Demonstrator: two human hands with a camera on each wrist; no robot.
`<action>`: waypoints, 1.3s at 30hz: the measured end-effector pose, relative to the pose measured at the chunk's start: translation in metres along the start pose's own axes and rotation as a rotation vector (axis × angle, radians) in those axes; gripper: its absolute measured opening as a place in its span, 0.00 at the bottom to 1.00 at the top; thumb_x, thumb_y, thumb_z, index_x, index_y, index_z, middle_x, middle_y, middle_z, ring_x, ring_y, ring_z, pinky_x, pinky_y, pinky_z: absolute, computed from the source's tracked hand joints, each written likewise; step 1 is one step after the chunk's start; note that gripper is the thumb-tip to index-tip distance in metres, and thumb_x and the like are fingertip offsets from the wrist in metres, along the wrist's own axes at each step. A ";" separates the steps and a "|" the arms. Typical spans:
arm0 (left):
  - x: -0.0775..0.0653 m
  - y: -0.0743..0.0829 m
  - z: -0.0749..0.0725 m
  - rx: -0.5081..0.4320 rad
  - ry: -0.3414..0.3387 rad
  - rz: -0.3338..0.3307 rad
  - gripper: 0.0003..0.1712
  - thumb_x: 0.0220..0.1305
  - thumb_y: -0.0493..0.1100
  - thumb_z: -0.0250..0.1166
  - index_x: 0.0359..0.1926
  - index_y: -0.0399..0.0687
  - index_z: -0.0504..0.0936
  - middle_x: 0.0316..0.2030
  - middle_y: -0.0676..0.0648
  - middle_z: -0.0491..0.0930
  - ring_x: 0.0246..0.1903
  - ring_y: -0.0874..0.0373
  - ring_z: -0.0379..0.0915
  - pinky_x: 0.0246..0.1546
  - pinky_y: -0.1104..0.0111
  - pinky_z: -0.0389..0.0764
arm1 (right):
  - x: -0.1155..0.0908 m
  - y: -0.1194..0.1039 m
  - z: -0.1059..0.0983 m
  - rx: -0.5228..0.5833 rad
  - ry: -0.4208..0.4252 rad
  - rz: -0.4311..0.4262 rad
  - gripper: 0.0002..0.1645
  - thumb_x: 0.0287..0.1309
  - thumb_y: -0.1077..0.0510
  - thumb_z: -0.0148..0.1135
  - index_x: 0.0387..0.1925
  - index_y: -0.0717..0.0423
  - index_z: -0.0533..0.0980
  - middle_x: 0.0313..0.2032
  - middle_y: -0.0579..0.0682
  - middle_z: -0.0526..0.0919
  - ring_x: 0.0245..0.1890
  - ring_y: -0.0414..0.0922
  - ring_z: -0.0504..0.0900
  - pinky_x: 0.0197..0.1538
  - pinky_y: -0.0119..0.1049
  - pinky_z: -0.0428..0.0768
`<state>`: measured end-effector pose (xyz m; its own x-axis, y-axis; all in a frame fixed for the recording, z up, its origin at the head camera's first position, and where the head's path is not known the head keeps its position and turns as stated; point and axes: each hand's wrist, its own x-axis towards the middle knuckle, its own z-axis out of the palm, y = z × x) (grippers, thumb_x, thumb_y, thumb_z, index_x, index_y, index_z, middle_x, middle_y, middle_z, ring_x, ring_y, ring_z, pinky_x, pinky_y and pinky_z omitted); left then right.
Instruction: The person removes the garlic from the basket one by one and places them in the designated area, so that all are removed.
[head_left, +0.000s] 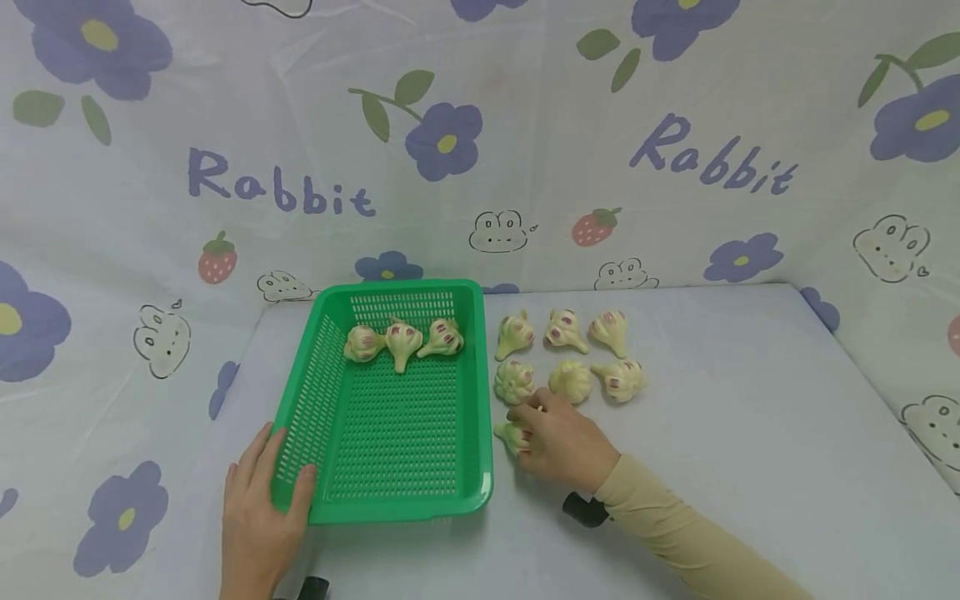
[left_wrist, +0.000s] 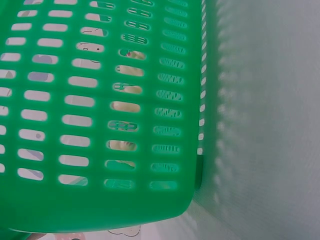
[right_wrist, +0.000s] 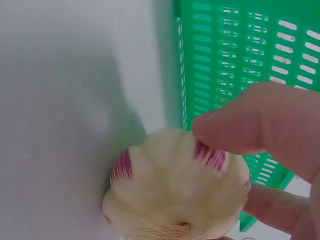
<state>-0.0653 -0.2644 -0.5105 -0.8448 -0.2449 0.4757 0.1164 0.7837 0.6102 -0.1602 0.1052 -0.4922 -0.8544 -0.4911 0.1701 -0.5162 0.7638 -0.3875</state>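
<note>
My right hand (head_left: 566,442) pinches a garlic bulb (head_left: 514,437), white with purple streaks, just right of the green basket (head_left: 486,467). In the right wrist view the thumb presses one side of the bulb (right_wrist: 172,175), its root tuft faces the camera, and a finger shows behind it. My left hand (head_left: 262,508) holds the basket's near left corner, thumb over the rim and fingers along the outside. Only the slotted basket wall (left_wrist: 100,200) fills most of the left wrist view. Three garlic bulbs (head_left: 403,337) lie in a row at the basket's far end.
Right of the basket, two rows of three garlic bulbs (head_left: 567,329) lie on the white table (head_left: 720,400), beyond my right hand. A cloth (head_left: 517,167) printed with flowers and rabbits hangs behind and at the sides.
</note>
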 end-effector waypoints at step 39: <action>-0.001 -0.002 0.000 -0.005 0.002 0.007 0.33 0.69 0.47 0.67 0.72 0.42 0.73 0.74 0.38 0.68 0.74 0.35 0.62 0.76 0.32 0.50 | 0.024 -0.008 -0.073 -0.061 0.166 -0.116 0.33 0.51 0.57 0.77 0.61 0.59 0.80 0.50 0.58 0.81 0.42 0.50 0.76 0.41 0.41 0.81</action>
<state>-0.0646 -0.2654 -0.5123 -0.8427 -0.2404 0.4817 0.1255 0.7824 0.6100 -0.1806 0.1181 -0.4189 -0.7849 -0.5051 0.3589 -0.6097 0.7328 -0.3021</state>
